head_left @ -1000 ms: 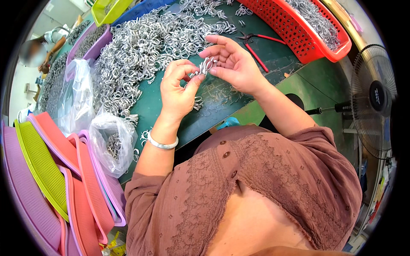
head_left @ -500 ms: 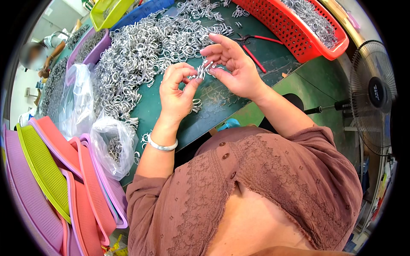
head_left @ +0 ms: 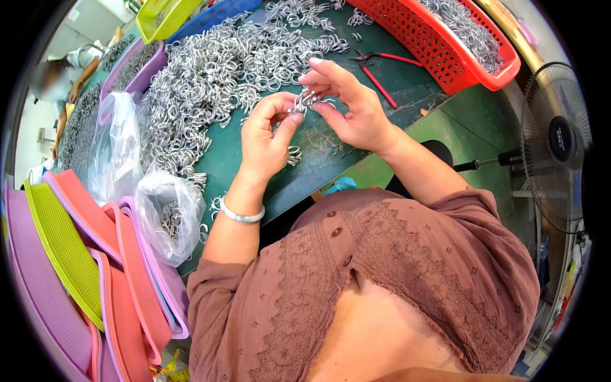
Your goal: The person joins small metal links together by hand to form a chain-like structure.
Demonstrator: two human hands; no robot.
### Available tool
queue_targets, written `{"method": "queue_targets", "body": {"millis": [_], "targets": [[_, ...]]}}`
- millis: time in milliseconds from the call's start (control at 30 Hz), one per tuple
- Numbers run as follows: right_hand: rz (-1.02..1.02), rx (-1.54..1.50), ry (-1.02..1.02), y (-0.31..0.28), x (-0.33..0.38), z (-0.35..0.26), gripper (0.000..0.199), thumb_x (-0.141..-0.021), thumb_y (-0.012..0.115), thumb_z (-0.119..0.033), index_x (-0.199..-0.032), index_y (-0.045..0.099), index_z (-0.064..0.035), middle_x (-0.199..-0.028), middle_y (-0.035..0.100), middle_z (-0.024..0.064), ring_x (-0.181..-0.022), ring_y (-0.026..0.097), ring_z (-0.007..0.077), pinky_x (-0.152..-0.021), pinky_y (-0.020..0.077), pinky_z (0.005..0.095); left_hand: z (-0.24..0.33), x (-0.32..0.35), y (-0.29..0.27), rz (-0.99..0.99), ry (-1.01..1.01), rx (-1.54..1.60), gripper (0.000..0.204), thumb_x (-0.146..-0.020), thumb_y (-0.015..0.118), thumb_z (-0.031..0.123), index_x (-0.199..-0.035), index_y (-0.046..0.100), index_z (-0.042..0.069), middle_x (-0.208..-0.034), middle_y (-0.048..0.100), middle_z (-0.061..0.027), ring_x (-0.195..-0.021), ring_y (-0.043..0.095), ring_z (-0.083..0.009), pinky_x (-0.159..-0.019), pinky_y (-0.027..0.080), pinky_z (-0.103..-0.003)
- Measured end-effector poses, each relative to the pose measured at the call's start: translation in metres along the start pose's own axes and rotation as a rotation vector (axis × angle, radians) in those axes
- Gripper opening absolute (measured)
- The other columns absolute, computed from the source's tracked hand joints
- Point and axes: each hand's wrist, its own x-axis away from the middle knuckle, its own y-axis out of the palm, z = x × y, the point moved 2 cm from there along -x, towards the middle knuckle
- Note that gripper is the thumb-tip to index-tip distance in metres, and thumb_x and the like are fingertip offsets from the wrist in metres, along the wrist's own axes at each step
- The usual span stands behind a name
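Note:
A small bunch of silver open metal rings [head_left: 305, 100] is held up over the green table [head_left: 318, 167]. My left hand [head_left: 264, 137] pinches the bunch between thumb and fingers. From the other side, the thumb and fingertips of my right hand [head_left: 356, 114] close on the same rings, while its upper fingers stay partly extended. Beyond my hands spreads a large heap of similar metal rings [head_left: 197, 79]. A few more rings [head_left: 294, 156] show beside my left wrist. Red-handled pliers [head_left: 380, 87] lie on the table past my right hand.
A red basket [head_left: 439, 58] of metal pieces stands at the far right, near a fan [head_left: 554, 140]. Plastic bags [head_left: 168, 219] and stacked baskets [head_left: 63, 254] are at left. Purple [head_left: 156, 67], blue [head_left: 210, 18] and lime [head_left: 147, 28] bins line the back. Another person [head_left: 70, 83] sits far left.
The held rings have turned and now fan out more between my fingers. My right fingertips have shifted slightly. The other person's arm has moved a little at the far left.

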Motion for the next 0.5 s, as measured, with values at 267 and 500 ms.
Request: {"method": "queue_targets", "body": {"millis": [267, 500], "targets": [[-0.007, -0.026, 0.024, 0.001, -0.001, 0.000, 0.059, -0.072, 0.055, 0.011, -0.125, 0.034, -0.0012, -0.103, 0.055, 0.0123, -0.088, 0.056, 0.0144, -0.078, 0.0466, 0.0268, -0.001, -0.001, -0.001, -0.003, 0.024, 0.012, 0.011, -0.078, 0.055, -0.004, -0.088, 0.054, -0.001, -0.098, 0.053, -0.0064, -0.081, 0.052, -0.0085, -0.067, 0.045, -0.021], [-0.017, 0.094, -0.046, -0.015, -0.022, -0.009, 0.034, -0.066, 0.058, 0.009, -0.098, 0.056, -0.0017, -0.090, 0.059, 0.0107, -0.076, 0.059, 0.0191, -0.067, 0.0476, 0.0264, -0.006, -0.001, -0.002, -0.021, 0.010, 0.014, 0.015, -0.079, 0.054, -0.003, -0.094, 0.054, -0.001, -0.098, 0.054, -0.0050, -0.082, 0.051, -0.0079, -0.070, 0.043, -0.020]]}}
